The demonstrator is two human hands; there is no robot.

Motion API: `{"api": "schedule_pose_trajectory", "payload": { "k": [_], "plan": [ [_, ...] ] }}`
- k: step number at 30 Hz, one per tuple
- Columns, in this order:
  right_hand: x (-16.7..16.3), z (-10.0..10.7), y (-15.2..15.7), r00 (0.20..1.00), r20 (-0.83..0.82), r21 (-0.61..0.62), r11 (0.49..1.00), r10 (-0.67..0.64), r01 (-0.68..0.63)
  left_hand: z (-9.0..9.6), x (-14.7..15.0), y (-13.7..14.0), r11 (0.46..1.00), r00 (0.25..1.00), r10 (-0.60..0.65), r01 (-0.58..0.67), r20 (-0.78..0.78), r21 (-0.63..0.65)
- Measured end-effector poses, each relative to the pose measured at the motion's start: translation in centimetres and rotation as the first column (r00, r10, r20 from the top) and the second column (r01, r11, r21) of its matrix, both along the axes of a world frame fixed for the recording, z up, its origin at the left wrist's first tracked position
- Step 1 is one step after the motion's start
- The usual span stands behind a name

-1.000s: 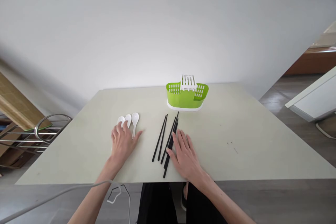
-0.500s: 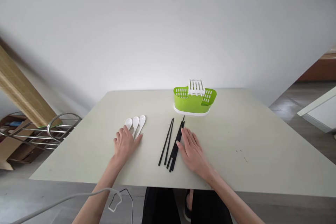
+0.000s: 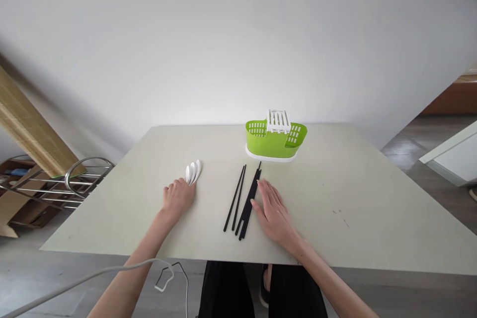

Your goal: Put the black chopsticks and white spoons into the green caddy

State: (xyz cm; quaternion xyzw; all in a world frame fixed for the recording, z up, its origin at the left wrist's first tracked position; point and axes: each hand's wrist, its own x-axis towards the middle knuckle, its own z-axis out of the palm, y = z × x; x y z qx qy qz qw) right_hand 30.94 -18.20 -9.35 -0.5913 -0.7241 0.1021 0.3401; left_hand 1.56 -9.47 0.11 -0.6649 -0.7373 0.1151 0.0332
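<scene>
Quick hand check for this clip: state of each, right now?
Left hand: closed, holding three white spoons by their handles.
Right hand: open, holding nothing, beside bundled slim black chopsticks.

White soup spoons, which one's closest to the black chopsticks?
The rightmost soup spoon; the other two spoons are to its left, farther from the black chopsticks.

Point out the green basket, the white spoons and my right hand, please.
Green basket [image 3: 265, 147]: head view, on its front wall.
White spoons [image 3: 193, 171]: head view, on the bowl of the middle spoon.
Right hand [image 3: 275, 212]: head view, on the back of the hand.
</scene>
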Motion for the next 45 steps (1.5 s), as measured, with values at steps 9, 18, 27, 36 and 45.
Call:
{"api": "schedule_pose_trajectory", "payload": {
  "k": [9,18,27,36,45],
  "plan": [
    [0.4,0.9,-0.5,0.983,-0.185,-0.088,0.996,0.011,-0.028,0.7,0.4,-0.1,0.993,0.993,-0.117,0.118,0.030,-0.032],
    [2.1,4.2,-1.1,0.699,-0.713,-0.217,0.965,-0.055,-0.146,2.6,10.5,-4.4,0.883,0.796,-0.397,0.468,0.457,-0.048],
    [7.8,3.9,-0.2,0.511,-0.812,-0.347,0.937,-0.283,-0.032,1.1,19.7,-6.1,0.730,0.644,-0.496,0.672,0.582,-0.122],
    [10.0,0.8,2.2,0.631,-0.697,-0.327,0.934,-0.339,0.142,-0.1,23.2,-5.9,0.762,0.717,-0.499,0.631,0.487,-0.147],
    [10.3,1.5,2.7,0.760,-0.539,-0.315,0.924,-0.363,0.218,-0.4,23.4,-4.7,0.827,0.820,-0.488,0.544,0.298,-0.144]
  ]
}}
